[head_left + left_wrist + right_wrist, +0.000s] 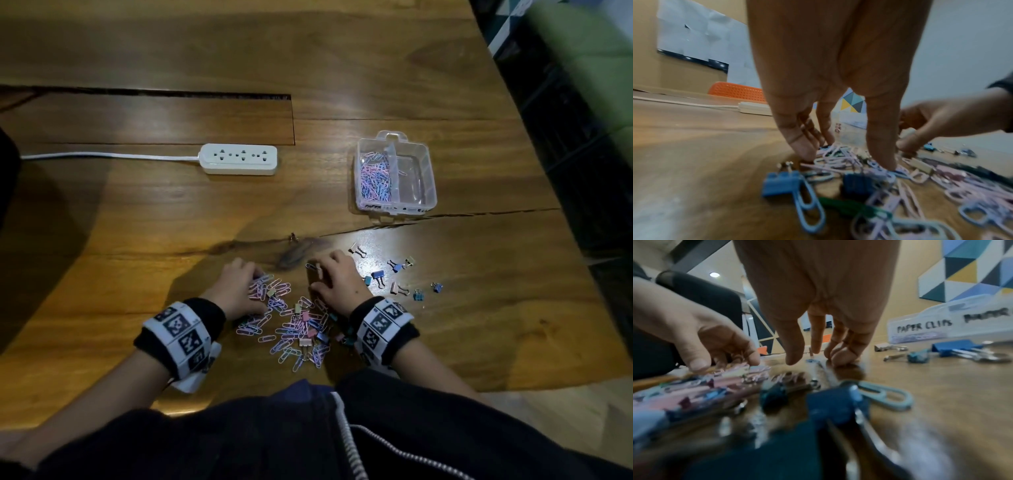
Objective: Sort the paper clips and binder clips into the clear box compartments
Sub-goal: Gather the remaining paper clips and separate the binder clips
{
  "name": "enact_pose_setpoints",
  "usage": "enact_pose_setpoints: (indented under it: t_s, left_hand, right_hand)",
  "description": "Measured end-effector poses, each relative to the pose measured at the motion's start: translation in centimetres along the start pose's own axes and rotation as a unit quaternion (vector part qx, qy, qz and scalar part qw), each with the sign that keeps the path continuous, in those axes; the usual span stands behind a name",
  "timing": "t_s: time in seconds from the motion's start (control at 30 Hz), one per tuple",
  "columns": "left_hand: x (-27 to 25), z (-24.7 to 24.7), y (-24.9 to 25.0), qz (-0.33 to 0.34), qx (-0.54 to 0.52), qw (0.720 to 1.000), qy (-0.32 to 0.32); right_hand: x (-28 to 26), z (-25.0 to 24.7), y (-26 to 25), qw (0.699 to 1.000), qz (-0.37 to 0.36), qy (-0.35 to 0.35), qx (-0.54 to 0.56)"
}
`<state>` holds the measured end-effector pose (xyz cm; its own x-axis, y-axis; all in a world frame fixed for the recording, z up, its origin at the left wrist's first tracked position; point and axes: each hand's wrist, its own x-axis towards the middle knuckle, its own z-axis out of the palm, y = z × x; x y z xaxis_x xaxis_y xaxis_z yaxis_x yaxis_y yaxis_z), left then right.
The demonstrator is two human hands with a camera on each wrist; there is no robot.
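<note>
Head overhead; wrist views low, share clip pile [301,325]

Bare table [308,205] between clip pile [294,325] and clear box [394,206]; binder clips [378,274] clutter right.

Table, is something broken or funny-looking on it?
Yes. A long dark crack runs across the wooden table, just in front of the clear box. It looks like a split in the wood.

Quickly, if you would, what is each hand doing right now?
Left hand: open, fingertips resting on the paper clips.
Right hand: open, thumb and forefinger poised over a blue paper clip.
</note>
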<state>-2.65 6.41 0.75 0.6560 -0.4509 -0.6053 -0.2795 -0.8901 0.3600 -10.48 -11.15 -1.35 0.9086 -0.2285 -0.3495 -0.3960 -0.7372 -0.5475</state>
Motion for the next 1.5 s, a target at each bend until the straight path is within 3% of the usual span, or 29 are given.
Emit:
enact_pose_setpoints:
  t_s: [0.13, 0.27, 0.47, 0.57, 0.63, 0.7, 0.73, 0.83, 0.9, 0.93, 0.97, 1.03, 1.13, 1.2, 1.3, 1.5]
  left_hand:
    - [-0.3, 1.0, 0.9, 0.058, 0.0, 0.998, 0.029]
    - [-0.3, 1.6, 1.2, 0.107, 0.068, 0.989, 0.072]
    - [-0.6, 3.1, 2.2, 0.151, 0.115, 0.977, 0.099]
    - [-0.2, 2.6, 2.0, 0.121, 0.016, 0.99, 0.064]
    - [0.1, 2.1, 1.8, 0.078, -0.121, 0.989, 0.032]
    - [0.3, 1.3, 1.7, 0.031, -0.26, 0.965, -0.009]
    - [0.4, 0.9, 1.6, 0.003, -0.341, 0.939, -0.036]
    - [0.3, -0.3, 1.5, -0.056, -0.554, 0.826, -0.09]
    - [0.3, -0.6, 1.4, -0.065, -0.62, 0.777, -0.09]
    - [0.3, -0.6, 1.4, -0.061, -0.624, 0.774, -0.089]
    - [0.3, -0.5, 1.4, -0.055, -0.609, 0.787, -0.085]
    - [0.5, -0.2, 1.4, -0.032, -0.523, 0.848, -0.077]
    - [0.7, 0.6, 1.3, 0.035, -0.291, 0.955, -0.045]
    - [0.7, 1.0, 1.2, 0.071, -0.093, 0.993, -0.008]
    - [0.8, 1.5, 1.2, 0.093, 0.068, 0.993, 0.024]
    - [0.9, 2.2, 1.5, 0.123, 0.103, 0.985, 0.061]
  right_hand:
    - [0.7, 0.1, -1.0, 0.997, -0.027, -0.032, -0.07]
    - [0.2, 0.5, -0.7, 0.994, -0.032, -0.048, -0.097]
    - [-1.5, -0.1, 1.1, 0.991, -0.025, -0.02, -0.129]
    - [-1.3, -0.9, 1.5, 0.998, 0.053, 0.017, 0.036]
    - [-1.2, -1.3, 1.3, 0.968, 0.107, 0.025, 0.224]
    - [-1.1, -1.6, 0.8, 0.938, 0.12, 0.008, 0.324]
    - [-0.9, -1.6, 0.5, 0.933, 0.118, -0.004, 0.341]
    - [-0.6, -1.3, -0.5, 0.932, 0.115, -0.058, 0.338]
    - [-0.1, -0.4, -1.1, 0.966, 0.087, -0.078, 0.229]
    - [0.2, 0.0, -1.1, 0.986, 0.064, -0.086, 0.13]
    - [0.4, 0.4, -0.9, 0.994, 0.038, -0.095, 0.031]
    - [0.7, 0.8, -0.9, 0.992, -0.013, -0.088, -0.089]
    - [0.7, 0.7, -1.0, 0.99, -0.058, -0.056, -0.115]
    - [0.6, 0.6, -1.1, 0.986, -0.069, -0.063, -0.136]
    - [0.4, 0.5, -0.8, 0.978, -0.087, -0.072, -0.178]
    - [-0.4, 0.4, 0.5, 0.986, -0.088, -0.064, -0.122]
